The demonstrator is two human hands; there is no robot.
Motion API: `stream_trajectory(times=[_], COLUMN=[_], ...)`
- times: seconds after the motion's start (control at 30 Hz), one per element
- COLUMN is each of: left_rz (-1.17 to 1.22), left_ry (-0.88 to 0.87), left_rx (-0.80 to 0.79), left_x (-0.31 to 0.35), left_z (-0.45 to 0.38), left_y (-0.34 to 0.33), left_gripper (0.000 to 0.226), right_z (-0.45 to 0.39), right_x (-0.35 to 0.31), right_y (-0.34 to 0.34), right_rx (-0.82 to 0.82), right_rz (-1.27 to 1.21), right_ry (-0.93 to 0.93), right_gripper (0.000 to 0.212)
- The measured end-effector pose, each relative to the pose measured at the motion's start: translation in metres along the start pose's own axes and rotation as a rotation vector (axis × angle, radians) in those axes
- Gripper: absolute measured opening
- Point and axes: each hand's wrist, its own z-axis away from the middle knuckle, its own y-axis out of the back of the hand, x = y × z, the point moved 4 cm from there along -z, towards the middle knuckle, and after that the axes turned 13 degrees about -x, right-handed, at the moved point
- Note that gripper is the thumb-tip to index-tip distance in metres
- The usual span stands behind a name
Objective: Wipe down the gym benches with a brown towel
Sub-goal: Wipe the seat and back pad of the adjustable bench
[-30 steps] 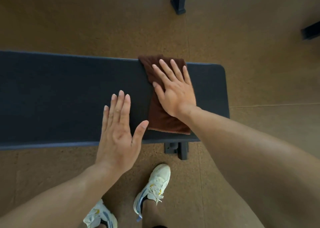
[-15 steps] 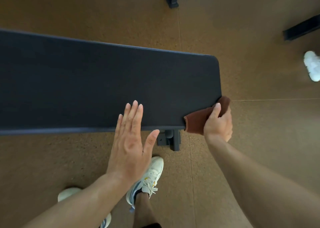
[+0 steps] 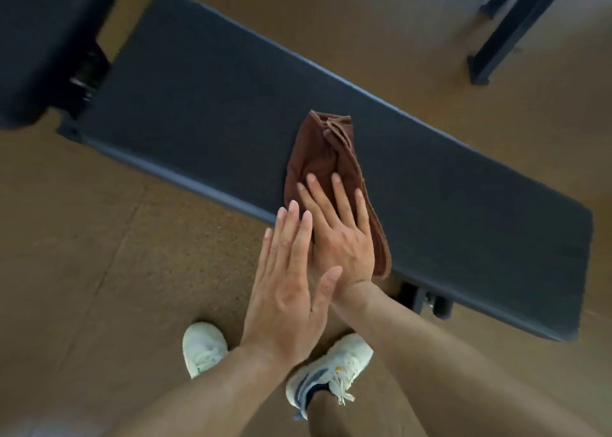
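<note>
A long dark padded gym bench (image 3: 205, 98) runs diagonally from upper left to lower right. The brown towel (image 3: 319, 145) lies bunched across its middle, reaching the near edge. My right hand (image 3: 337, 234) presses flat on the towel's near half, fingers spread. My left hand (image 3: 288, 281) is flat with fingers together, just left of the right hand; its thumb overlaps the right wrist. It hovers over the bench's near edge and holds nothing.
A second dark pad (image 3: 49, 39) adjoins the bench at upper left, with a metal hinge between them. Black frame legs (image 3: 506, 29) stand at upper right. The bench's foot (image 3: 427, 300) shows below its near edge. My white shoes (image 3: 328, 367) stand on the brown floor.
The right hand brought the towel from the bench's right end corner back onto the top and now presses it flat. The view swung, so the bench lies diagonally. The left hand moved beside the right.
</note>
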Motion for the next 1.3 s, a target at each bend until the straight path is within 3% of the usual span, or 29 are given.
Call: stream_trajectory(times=[0.17, 0.33, 0.53, 0.73, 0.87, 1.03, 1.2, 1.3], left_rz=[0.020, 0.093, 0.055, -0.053, -0.090, -0.042, -0.008, -0.014], left_ry=[0.153, 0.321, 0.425, 0.400, 0.350, 0.303, 0.229, 0.217], left_rx=[0.153, 0.255, 0.161, 0.047, 0.030, 0.053, -0.008, -0.068], left_x=[-0.068, -0.116, -0.145, -0.128, -0.096, -0.033, 0.039, 0.088], left_z=[0.008, 0.039, 0.092, 0.112, 0.096, 0.074, 0.068, 0.071], left_y=[0.076, 0.106, 0.097, 0.071, 0.059, 0.032, 0.002, -0.005], left_gripper=[0.072, 0.073, 0.075, 0.073, 0.071, 0.069, 0.066, 0.069], right_z=[-0.059, -0.104, -0.135, -0.134, -0.116, -0.049, 0.055, 0.118], right_x=[-0.080, -0.148, -0.198, -0.192, -0.158, -0.054, 0.085, 0.158], right_y=[0.015, 0.026, 0.022, 0.020, 0.017, 0.017, 0.032, 0.057], right_rx=[-0.104, -0.151, -0.194, -0.160, -0.132, -0.232, -0.396, -0.600], right_rz=[0.014, 0.110, 0.323, 0.327, 0.350, 0.323, 0.224, -0.006], right_ry=[0.176, 0.349, 0.554, 0.591, 0.623, 0.586, 0.417, 0.121], right_gripper=[0.055, 0.057, 0.066, 0.081, 0.085, 0.085, 0.111, 0.115])
